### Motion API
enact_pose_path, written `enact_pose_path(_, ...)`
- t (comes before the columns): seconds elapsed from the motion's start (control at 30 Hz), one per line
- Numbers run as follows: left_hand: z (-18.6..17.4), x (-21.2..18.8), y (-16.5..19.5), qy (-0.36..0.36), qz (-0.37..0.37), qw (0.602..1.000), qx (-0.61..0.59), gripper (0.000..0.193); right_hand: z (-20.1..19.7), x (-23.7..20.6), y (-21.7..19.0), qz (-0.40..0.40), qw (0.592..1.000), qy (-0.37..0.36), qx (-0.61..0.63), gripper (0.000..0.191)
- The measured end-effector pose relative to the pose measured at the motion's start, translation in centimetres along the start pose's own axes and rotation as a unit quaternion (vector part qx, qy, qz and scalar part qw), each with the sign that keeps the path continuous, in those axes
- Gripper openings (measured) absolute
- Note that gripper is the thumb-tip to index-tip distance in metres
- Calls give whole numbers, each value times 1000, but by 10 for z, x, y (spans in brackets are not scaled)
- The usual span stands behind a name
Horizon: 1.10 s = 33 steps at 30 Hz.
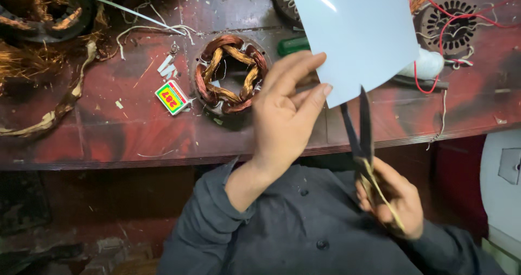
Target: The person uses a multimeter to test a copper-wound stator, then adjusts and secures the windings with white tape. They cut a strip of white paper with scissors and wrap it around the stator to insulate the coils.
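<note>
Over the worktop edge: both hands worked above a worn red-and-black painted wooden worktop (135, 139), in front of the person's dark grey buttoned shirt (304, 226).
Left hand: the left hand (285, 117) was raised, its grip closed on the lower left corner of a pale blue-white sheet of thin card or plastic (358, 30), thumb and fingertips pinching the edge.
Sheet position: the sheet was held up tilted over the worktop's right half, hiding part of a motor stator behind it; its lower edge lay just above the scissor tips.
Right hand: the right hand (393, 199) had its grip wrapped round the handles of dark steel scissors with brass-coloured handles (361, 139).
Scissor blades: they pointed upward, slightly apart, tips touching or just short of the sheet's lower edge; which, I could not tell.
Beside the left hand: a round motor stator with copper windings (230, 74) lay flat on the worktop, just left of the fingers.
Further left: a small red, green and yellow box (172, 97) lay near the stator, with white scraps around it.
Right side: a second stator with red wires (453, 28) lay behind the sheet's right edge, a white roll (429, 64) near it.
Top left: loose copper wire bundles (32, 30) lay well apart from the hands.
</note>
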<state>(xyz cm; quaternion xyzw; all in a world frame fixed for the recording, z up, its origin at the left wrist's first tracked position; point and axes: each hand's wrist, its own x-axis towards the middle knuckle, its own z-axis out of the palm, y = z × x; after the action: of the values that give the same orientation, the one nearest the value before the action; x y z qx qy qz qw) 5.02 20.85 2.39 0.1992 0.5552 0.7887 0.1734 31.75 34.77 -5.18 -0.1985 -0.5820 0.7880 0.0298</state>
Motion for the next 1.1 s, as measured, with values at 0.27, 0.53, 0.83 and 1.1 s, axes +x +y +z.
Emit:
enact_pose_path(0.27,-5,-13,6,19,-16,996,81,37,37,49,-17,-88,991,-68,-69,103)
enact_pose_path(0.53,-11,-18,-4,26,-53,997,59,37,44,53,-20,-56,993,-66,-86,101)
enact_pose_path(0.83,-16,-21,-5,23,-58,996,61,38,47,52,-10,-122,975,-51,-181,89)
enact_pose_path(1.1,-18,-25,-6,32,-37,997,60,41,35,50,-11,-62,991,-68,-94,106)
